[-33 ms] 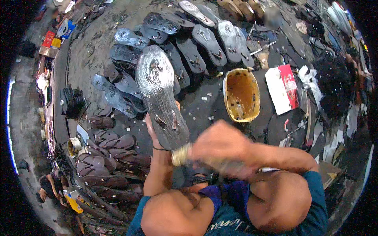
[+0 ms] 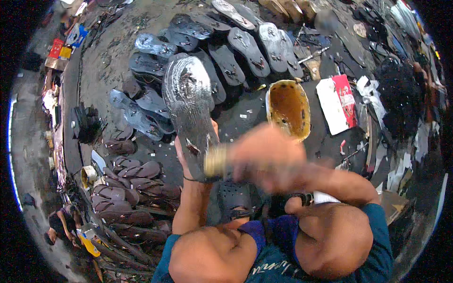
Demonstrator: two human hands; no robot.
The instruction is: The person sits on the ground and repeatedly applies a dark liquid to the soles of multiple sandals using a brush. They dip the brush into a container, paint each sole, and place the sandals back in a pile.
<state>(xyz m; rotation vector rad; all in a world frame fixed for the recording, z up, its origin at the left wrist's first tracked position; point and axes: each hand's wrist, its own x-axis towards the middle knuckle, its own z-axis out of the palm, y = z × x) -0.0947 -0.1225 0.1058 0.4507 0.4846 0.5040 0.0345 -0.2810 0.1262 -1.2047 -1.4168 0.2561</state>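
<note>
A dark sandal sole [image 2: 186,111] lies across my left hand [image 2: 181,153], which grips it from beneath; most of those fingers are hidden. Wet, shiny coating streaks its far end, and strap ends poke through its face. Blurred by motion, my right hand [image 2: 269,153] is closed on a brush whose pale bristles [image 2: 216,159] press on the sole's near end. Just beyond the right hand stands a yellow-rimmed tub [image 2: 306,104] with amber liquid or glue inside.
Several coated soles [image 2: 248,52] lie in an arc beyond the tub. Brown flip-flops [image 2: 141,170] are stacked at the left. A red and white carton piece [image 2: 336,104] lies right of the tub, near scraps and a dark heap [image 2: 398,104].
The brush has shifted slightly up the sole from its near tip, and my right hand has moved with it. The coating's shine on the sole looks different. My left hand keeps its grip.
</note>
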